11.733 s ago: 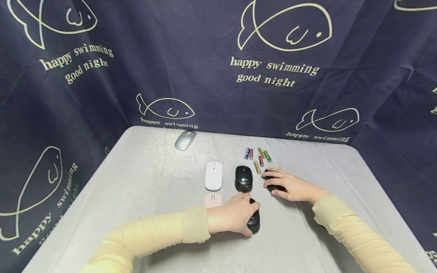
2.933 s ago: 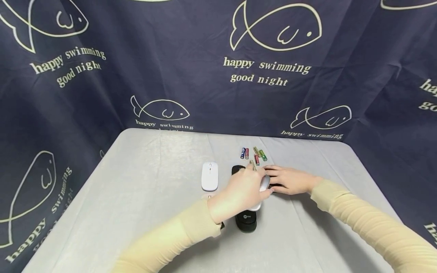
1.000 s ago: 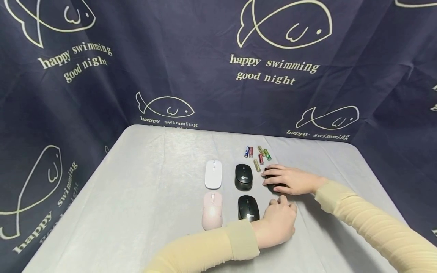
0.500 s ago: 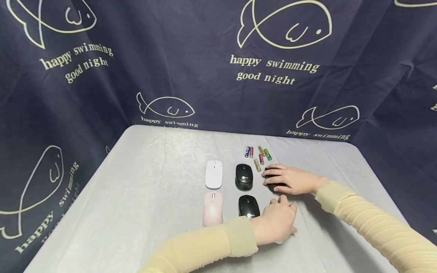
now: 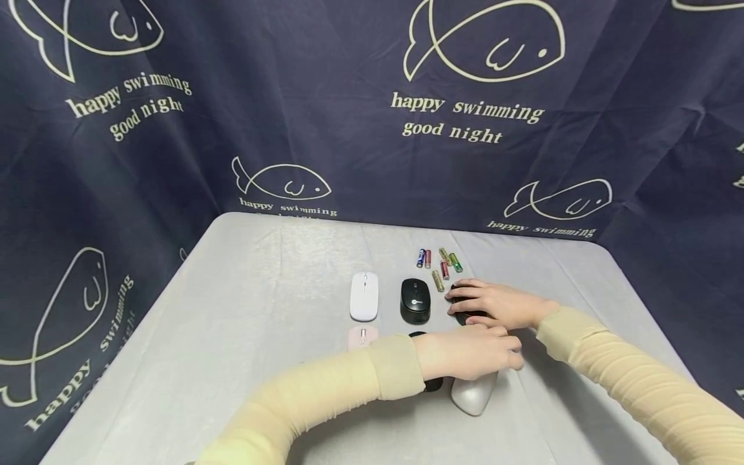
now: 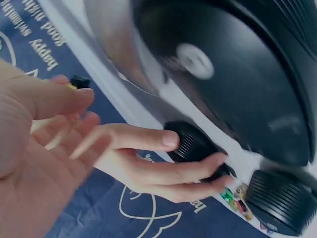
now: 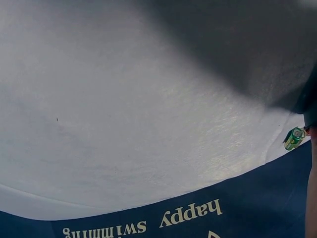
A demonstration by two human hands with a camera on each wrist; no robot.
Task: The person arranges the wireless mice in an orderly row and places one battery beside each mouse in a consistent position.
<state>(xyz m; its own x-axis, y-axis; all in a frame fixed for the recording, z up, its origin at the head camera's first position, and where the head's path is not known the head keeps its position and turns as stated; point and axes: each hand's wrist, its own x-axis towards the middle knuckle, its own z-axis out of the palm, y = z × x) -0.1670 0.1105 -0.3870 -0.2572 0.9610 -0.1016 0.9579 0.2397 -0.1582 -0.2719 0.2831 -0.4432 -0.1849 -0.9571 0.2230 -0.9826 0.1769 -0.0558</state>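
My left hand (image 5: 471,352) is above a silver mouse (image 5: 473,395) in the head view, covering its far end. In the left wrist view its fingers (image 6: 91,136) are loosely bent, apart from the mouse. My right hand (image 5: 502,307) holds a black mouse (image 5: 462,313), its thumb and fingers on either side. A second black mouse (image 5: 415,300) stands left of it. The front black mouse (image 5: 433,384) is mostly hidden by my left forearm. A white mouse (image 5: 363,297) lies further left, with a pink mouse (image 5: 362,337) partly covered by my sleeve.
Several batteries, among them a gold one (image 5: 438,281) and a green one (image 5: 456,262), lie loose behind the black mice. The pale table (image 5: 261,278) ends at a dark blue curtain (image 5: 349,97) with fish prints.
The silver mouse, at the back left at first, was carried by my left hand to beside the front black mouse. My left hand has now released it and risen. My right hand keeps its hold.
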